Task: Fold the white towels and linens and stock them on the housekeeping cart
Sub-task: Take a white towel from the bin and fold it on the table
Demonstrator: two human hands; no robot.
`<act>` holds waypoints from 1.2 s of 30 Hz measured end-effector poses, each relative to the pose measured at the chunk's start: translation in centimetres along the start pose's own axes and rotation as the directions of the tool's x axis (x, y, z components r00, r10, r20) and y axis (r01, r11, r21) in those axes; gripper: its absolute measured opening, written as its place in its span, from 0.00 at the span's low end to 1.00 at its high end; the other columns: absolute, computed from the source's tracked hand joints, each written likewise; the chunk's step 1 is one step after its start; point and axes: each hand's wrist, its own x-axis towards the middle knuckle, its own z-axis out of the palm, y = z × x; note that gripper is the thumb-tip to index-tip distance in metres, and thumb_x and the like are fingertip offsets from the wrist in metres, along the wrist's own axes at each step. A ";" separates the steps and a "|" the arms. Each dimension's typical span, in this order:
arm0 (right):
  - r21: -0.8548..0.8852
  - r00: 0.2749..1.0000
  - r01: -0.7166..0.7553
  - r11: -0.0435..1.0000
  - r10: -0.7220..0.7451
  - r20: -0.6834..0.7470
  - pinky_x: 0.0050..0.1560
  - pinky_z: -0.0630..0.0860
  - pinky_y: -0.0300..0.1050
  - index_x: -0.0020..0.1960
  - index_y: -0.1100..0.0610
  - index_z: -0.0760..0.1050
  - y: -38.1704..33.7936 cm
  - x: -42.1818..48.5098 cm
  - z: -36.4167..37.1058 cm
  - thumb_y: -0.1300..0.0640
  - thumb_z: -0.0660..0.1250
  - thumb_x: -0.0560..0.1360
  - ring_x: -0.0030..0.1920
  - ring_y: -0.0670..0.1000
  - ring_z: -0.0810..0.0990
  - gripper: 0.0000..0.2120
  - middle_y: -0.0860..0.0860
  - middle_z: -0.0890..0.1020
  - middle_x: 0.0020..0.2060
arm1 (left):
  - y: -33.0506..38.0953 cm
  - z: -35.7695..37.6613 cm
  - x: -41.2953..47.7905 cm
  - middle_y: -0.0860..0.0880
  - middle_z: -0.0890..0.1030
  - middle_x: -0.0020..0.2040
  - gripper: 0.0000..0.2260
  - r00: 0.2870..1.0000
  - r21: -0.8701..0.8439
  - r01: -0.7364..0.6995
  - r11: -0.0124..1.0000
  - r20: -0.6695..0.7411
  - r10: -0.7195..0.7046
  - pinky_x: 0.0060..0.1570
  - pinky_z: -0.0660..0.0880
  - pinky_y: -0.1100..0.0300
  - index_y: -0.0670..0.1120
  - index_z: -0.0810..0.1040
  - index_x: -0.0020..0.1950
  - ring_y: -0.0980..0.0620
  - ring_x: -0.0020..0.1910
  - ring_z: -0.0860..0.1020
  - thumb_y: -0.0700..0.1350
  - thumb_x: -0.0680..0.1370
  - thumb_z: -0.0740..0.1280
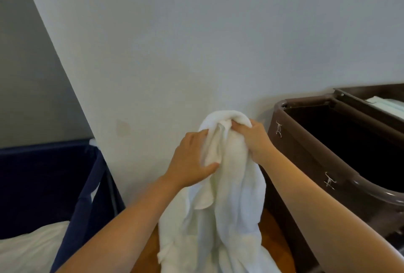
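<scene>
**Fingers (238, 127) hold a soft white towel (229, 189) up high**

Fingers of the right hand (254, 139) are curled tight round the top bunch of the towel. Just left of them, the left hand (192, 159) pinches a loose fold between its thumb and its other fingers. So both hands have hold of the towel. It hangs in the air below the fingers, all crumpled and not folded yet. Its bottom end runs out of my view.

From where I sit, I think the towel will feel soft, floppy and light. It will not break, and the fuzzy cloth should not slip much. But it sags and twists, so a grab in the middle only makes a lump. I would hunt for an edge and slide the fingers along it to two corners, one for each hand. Then I would pull them apart so the towel hangs flat.

Right of the fingers sits the brown cart (295, 152), with a deep dark bin open on top. Farther right, some pale folded cloth (387, 106) lies in another part of it. Down and left of the fingers is a blue hamper (87, 196) with more white cloth (30, 248) in it.
</scene>
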 end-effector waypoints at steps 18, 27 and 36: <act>-0.778 0.958 0.287 0.558 -0.147 0.248 0.41 0.70 0.43 0.55 0.59 0.72 3.1 -2.4 4.4 0.60 0.56 0.79 0.42 0.51 0.74 0.09 0.52 0.77 0.44 | 0.5 -1.1 2.8 0.50 0.79 0.40 0.02 0.991 -0.081 0.122 0.989 0.059 -0.118 0.40 0.73 0.56 0.47 0.76 0.43 0.50 0.40 0.76 0.44 0.73 0.66; -0.543 0.974 0.150 0.826 -0.217 -0.062 0.31 0.63 0.40 0.40 0.56 0.72 1.3 -1.2 2.3 0.63 0.57 0.76 0.34 0.49 0.71 0.09 0.49 0.73 0.33 | -4.9 -0.4 0.7 0.52 0.69 0.30 0.16 0.937 -0.037 0.343 0.939 -0.058 -0.345 0.29 0.61 0.61 0.47 0.64 0.31 0.48 0.34 0.70 0.43 0.78 0.62; -0.697 0.920 0.385 0.605 -0.308 0.241 0.40 0.70 0.46 0.55 0.61 0.71 1.5 -3.6 4.7 0.60 0.60 0.77 0.43 0.54 0.76 0.08 0.52 0.77 0.42 | 2.6 -2.6 2.3 0.52 0.74 0.32 0.05 0.998 -0.200 0.067 0.978 0.003 -0.067 0.35 0.69 0.57 0.45 0.73 0.37 0.53 0.33 0.71 0.41 0.72 0.66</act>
